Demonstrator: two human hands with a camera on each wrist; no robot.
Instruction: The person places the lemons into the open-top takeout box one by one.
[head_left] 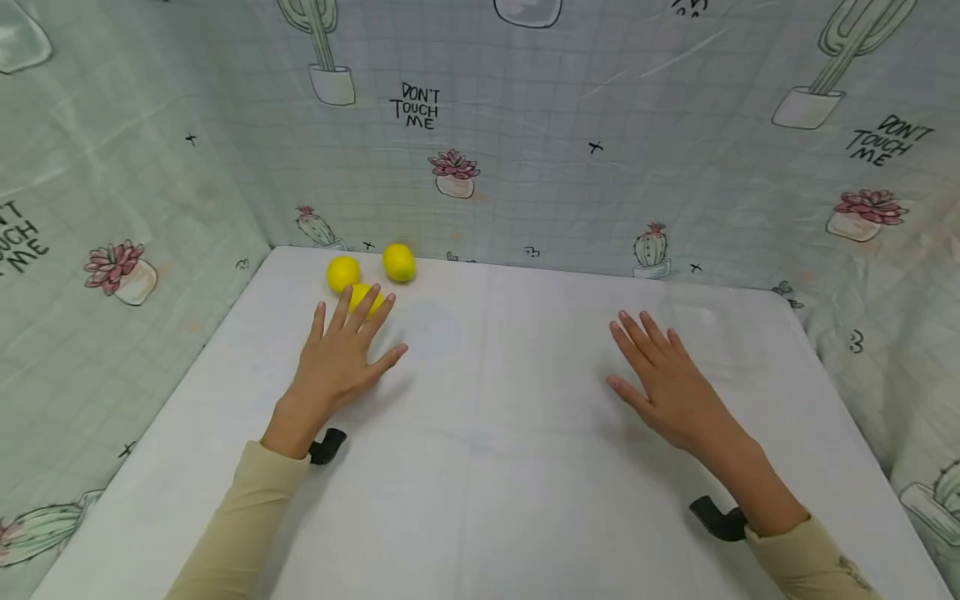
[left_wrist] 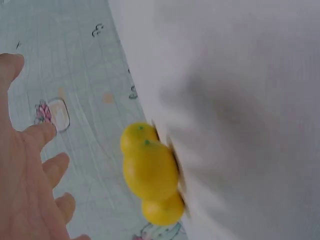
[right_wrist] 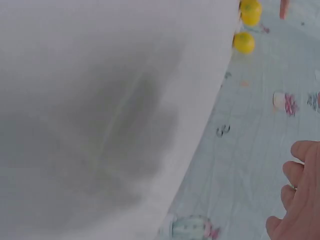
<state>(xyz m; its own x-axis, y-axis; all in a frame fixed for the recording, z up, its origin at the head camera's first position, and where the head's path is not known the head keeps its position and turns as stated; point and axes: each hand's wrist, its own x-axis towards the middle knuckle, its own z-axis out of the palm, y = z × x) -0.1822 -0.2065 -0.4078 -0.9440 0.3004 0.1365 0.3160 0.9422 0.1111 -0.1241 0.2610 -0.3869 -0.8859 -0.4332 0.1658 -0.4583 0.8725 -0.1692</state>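
Three round yellow fruits, each about the size of a small orange, sit together at the far left of the white table (head_left: pixel 480 517). One fruit (head_left: pixel 343 273) is leftmost, another (head_left: pixel 399 262) stands to its right, and the nearest (head_left: pixel 365 297) is partly hidden behind fingers. Green stem dots show on the fruit (left_wrist: pixel 150 172) in the left wrist view. My left hand (head_left: pixel 339 367) hovers over the table with fingers spread, nearest to these fruits and holding nothing. At the right, my right hand (head_left: pixel 675 396) is held above the table, fingers extended, with nothing in it.
Behind and beside the table hangs a pale green cloth (head_left: pixel 525 192) printed with cacti and lettering. Each wrist carries a black piece, one by the left cuff (head_left: pixel 327 447) and one by the right cuff (head_left: pixel 718 518). The fruits stand close to the table's back edge.
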